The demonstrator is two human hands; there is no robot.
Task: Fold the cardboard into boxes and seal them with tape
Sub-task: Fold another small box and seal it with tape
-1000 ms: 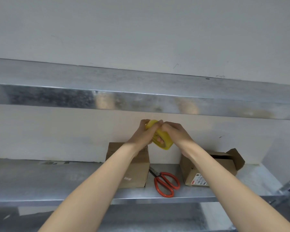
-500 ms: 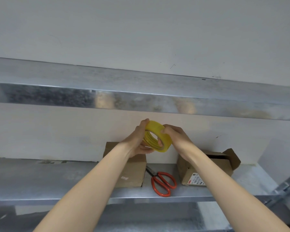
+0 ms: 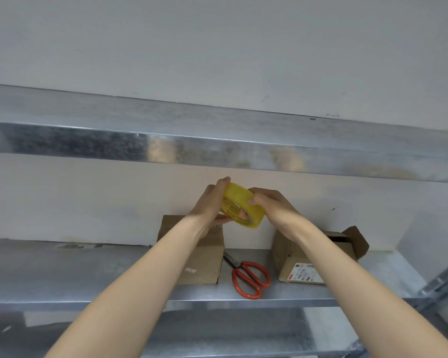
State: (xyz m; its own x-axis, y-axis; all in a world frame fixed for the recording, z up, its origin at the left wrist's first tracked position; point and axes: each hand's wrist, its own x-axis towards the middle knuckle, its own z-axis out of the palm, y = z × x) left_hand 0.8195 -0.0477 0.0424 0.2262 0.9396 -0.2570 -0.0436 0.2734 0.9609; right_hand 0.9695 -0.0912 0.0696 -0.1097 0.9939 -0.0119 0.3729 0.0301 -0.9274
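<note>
A yellow roll of tape [image 3: 243, 204] is held up in the air between both hands, above the shelf. My left hand [image 3: 210, 205] grips its left side, fingers over the top and thumb below. My right hand [image 3: 272, 206] grips its right side, with fingertips curled on the outer band. Under the hands, a closed cardboard box [image 3: 202, 259] stands on the metal shelf [image 3: 88, 275]. To the right lies a second cardboard box [image 3: 303, 264] with a printed label and open flaps at its far end. My forearms hide part of both boxes.
Red-handled scissors [image 3: 248, 276] lie on the shelf between the two boxes. A second metal shelf [image 3: 217, 140] runs across above the hands, close to them. A white wall stands behind. A shelf upright [image 3: 442, 280] is at the right edge.
The roll has been turned between my hands: its open side now faces more to the left and down. My right fingertips have shifted onto the outer band. Boxes and scissors have not moved.
</note>
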